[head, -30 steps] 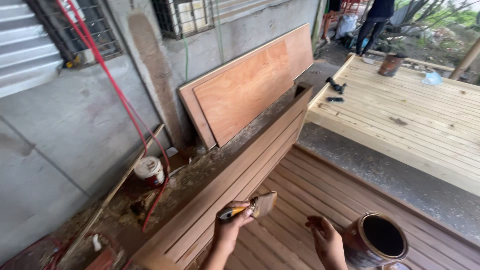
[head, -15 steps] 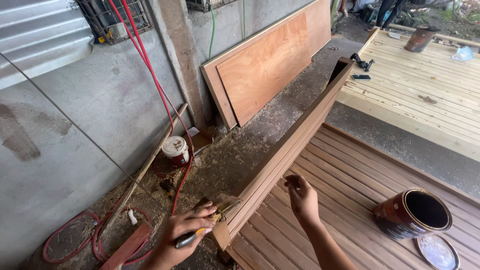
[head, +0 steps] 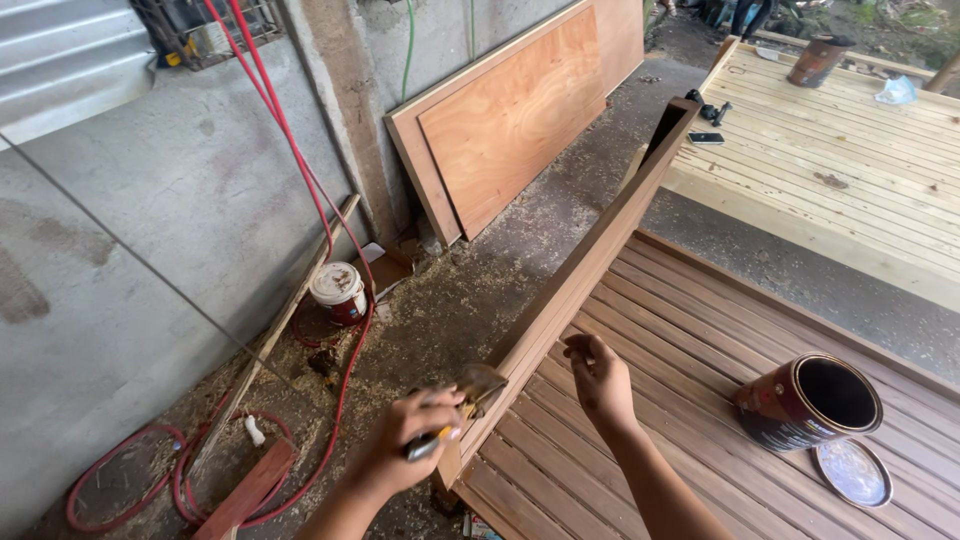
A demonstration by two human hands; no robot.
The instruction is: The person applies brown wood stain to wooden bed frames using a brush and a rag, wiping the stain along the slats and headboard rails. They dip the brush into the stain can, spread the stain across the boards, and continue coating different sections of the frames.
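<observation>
Paintbrush [head: 462,400] sits clamped in my left hand [head: 405,450], its bristles touching the outer face of the upright stained board [head: 590,265] at the panel's near left edge. My right hand [head: 597,378] hovers over the slatted panel [head: 680,380] just beside that board, fingers loosely curled together and holding nothing. An open tin of stain [head: 810,400] lies tilted on the slats to the right, its lid [head: 852,472] beside it. I judge the tin the main risk: leaning like that, a knock from my right arm could roll it and spill stain. Red hoses [head: 330,330] coil on the sawdust floor near left; a foot could catch them.
</observation>
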